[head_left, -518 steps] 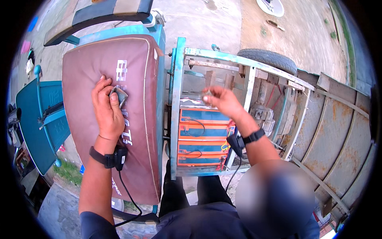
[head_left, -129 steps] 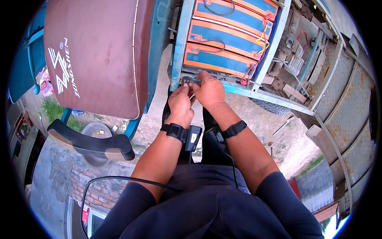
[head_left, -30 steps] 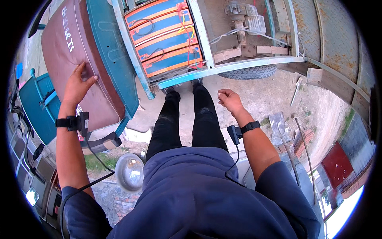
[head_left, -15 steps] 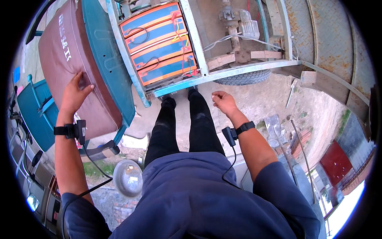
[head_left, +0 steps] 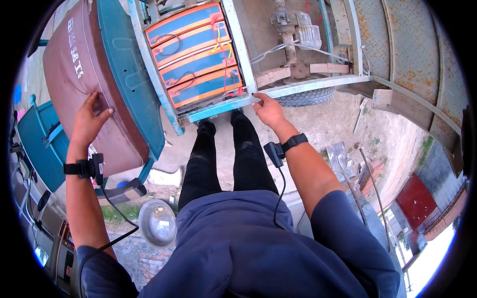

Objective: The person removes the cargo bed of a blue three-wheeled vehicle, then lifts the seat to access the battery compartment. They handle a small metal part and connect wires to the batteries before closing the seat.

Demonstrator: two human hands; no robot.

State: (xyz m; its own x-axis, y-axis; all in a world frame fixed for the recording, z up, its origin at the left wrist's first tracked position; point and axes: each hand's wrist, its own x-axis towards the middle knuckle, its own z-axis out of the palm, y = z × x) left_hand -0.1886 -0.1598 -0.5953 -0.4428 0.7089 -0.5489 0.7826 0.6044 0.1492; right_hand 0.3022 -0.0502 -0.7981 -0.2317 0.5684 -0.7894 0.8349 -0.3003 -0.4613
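Note:
My left hand (head_left: 92, 119) rests on the brown padded seat (head_left: 69, 74), fingers and thumb spread, holding nothing. The seat sits on a teal metal base (head_left: 130, 79). At the corner of the pale blue metal frame (head_left: 218, 108), my right hand (head_left: 268, 110) has its forefinger and thumb apart, with the fingertips against or just beside the bar; contact is hard to tell. Just beyond it, inside the frame, lie several orange-and-blue batteries (head_left: 198, 57) in a row. Red, yellow and black wires (head_left: 224, 47) run over them.
Right of the batteries are a motor and axle (head_left: 293, 35) above a tyre (head_left: 305, 97). A rusty metal bed (head_left: 367, 35) stands at the far right. A metal basin (head_left: 158, 223) lies near my left side. Long sticks (head_left: 376, 193) lean at the right. A cable hangs from each wrist strap.
My right hand has moved forward and left, from over the ground to the frame's corner. The left hand stays on the seat. The whole view has shifted slightly.

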